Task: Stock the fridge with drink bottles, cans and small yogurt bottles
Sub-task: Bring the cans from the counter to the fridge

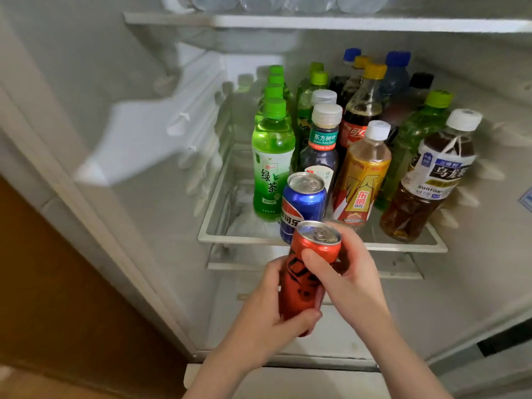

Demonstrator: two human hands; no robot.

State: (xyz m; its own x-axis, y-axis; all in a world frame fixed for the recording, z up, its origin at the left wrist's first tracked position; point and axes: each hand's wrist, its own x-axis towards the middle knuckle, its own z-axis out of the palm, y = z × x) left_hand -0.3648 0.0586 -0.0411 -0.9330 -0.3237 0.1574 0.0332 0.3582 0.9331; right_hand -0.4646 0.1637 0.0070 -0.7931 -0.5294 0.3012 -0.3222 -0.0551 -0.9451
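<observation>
A red can (308,272) is held upright in front of the fridge, just below the glass shelf (403,246). My left hand (264,315) wraps its lower half and my right hand (348,272) grips its upper part. Behind it a blue Pepsi can (303,200) stands at the shelf's front edge. Several bottles fill the shelf: a green tea bottle (272,159), a dark tea bottle with a grey cap (322,145), a yellow energy drink bottle (362,174), a brown oolong tea bottle (429,180) and cola bottles (362,110) behind.
Water bottles (288,1) lie on the upper shelf (316,23). The fridge's left wall (138,116) is close, with a bare strip of shelf left of the green tea. A second ledge (397,273) sits below the glass shelf. Brown floor (43,283) shows at the left.
</observation>
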